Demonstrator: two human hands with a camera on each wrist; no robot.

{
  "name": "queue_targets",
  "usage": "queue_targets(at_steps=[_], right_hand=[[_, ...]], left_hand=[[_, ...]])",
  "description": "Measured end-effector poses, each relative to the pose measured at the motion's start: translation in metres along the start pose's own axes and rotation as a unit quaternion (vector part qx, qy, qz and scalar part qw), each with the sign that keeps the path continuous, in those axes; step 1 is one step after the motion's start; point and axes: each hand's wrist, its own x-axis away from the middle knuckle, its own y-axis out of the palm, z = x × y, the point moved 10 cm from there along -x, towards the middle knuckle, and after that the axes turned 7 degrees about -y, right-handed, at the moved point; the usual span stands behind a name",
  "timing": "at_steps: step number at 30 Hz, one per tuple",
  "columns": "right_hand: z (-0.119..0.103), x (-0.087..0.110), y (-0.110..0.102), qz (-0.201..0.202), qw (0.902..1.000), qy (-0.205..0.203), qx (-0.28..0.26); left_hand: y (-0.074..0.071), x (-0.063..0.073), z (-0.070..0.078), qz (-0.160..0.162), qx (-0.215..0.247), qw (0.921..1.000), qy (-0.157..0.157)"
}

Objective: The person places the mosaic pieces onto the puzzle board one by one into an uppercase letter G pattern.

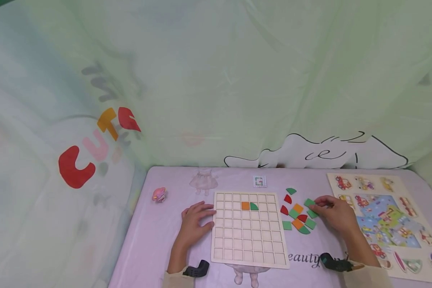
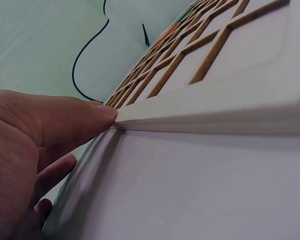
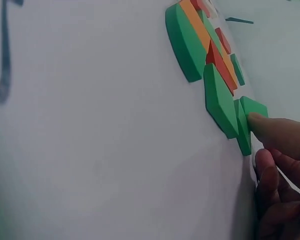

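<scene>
A white grid board (image 1: 250, 236) lies on the table, with an orange square tile (image 1: 245, 205) and a green quarter-circle tile (image 1: 254, 206) side by side in its cells. My left hand (image 1: 195, 224) rests at the board's left edge, fingers loosely extended; in the left wrist view a fingertip touches the board's rim (image 2: 190, 112). To the right of the board, my right hand (image 1: 336, 214) pinches a green tile (image 3: 255, 106) between thumb and fingers. Just beneath it lies another green tile (image 3: 242, 132). Several loose green, orange and red tiles (image 1: 297, 208) lie between board and hand.
A picture puzzle board (image 1: 423, 224) with vehicle pieces lies at the right. Behind the grid board is a small patterned card (image 1: 259, 181). A pink figurine (image 1: 159, 195) sits at the far left. A printed curtain (image 1: 216, 100) hangs behind the table.
</scene>
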Motion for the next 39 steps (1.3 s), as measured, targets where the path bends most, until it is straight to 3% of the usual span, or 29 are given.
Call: queue_targets(at_steps=[8, 16, 27, 34, 39], right_hand=[[-0.006, 0.001, -0.001, 0.016, 0.9989, -0.042, 0.011], [-0.021, 0.006, 0.006, 0.007, 0.9984, -0.023, -0.051], [-0.074, 0.006, 0.047, -0.029, 0.9887, -0.066, -0.132], [-0.11, 0.003, 0.076, -0.045, 0.9765, -0.095, -0.188], [-0.128, 0.003, 0.096, -0.06, 0.9779, -0.09, -0.179]], left_hand=[[0.0, 0.0, 0.002, 0.004, -0.005, 0.9999, 0.009], [-0.001, 0.001, 0.002, -0.002, 0.002, 1.0, -0.002], [0.0, 0.0, 0.0, -0.002, -0.005, 1.0, 0.002], [0.001, 0.0, -0.001, -0.004, -0.002, 1.0, 0.002], [0.001, 0.0, -0.001, -0.006, -0.004, 1.0, -0.001]])
